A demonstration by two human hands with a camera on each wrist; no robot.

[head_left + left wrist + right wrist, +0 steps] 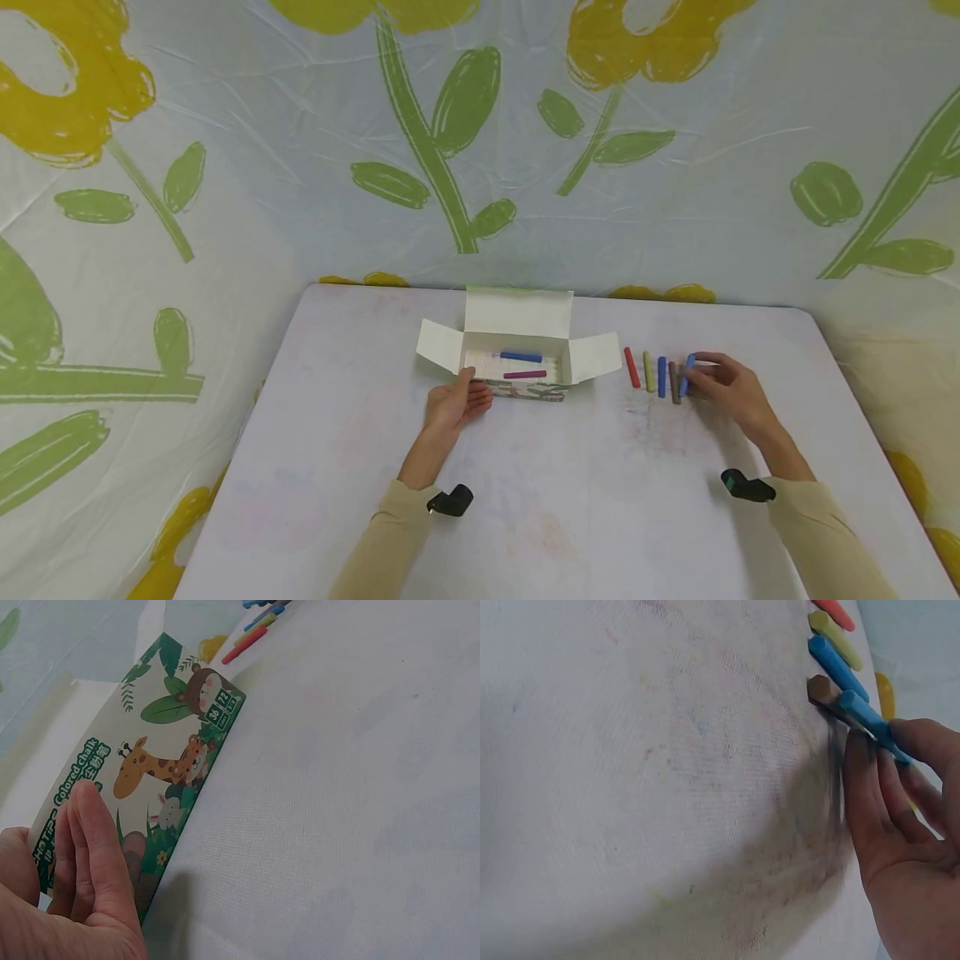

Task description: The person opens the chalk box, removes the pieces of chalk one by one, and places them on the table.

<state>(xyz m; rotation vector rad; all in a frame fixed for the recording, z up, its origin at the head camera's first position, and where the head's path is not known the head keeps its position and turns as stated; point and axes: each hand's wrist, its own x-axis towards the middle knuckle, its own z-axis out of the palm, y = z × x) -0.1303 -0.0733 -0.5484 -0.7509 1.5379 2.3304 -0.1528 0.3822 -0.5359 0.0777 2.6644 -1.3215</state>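
Observation:
An open cardboard chalk box (525, 312) with its flaps spread stands near the back of the table. My left hand (448, 407) holds its front left corner, thumb over the rim and fingers (101, 862) flat along the printed front. Inside lie a blue chalk stick (521, 357) and a purple chalk stick (525, 374). To the right, my right hand (738, 396) pinches a light blue chalk stick (864, 716) between thumb and fingers. That stick is close beside a brown chalk stick (823, 691), which it partly covers in the right wrist view.
Left of the brown stick, a darker blue chalk stick (662, 379), a yellow-green one (648, 372) and a red one (632, 367) lie in a row. A pale cloth with chalk smudges covers the table (525, 500). Flower-printed fabric (300, 167) hangs behind and beside it.

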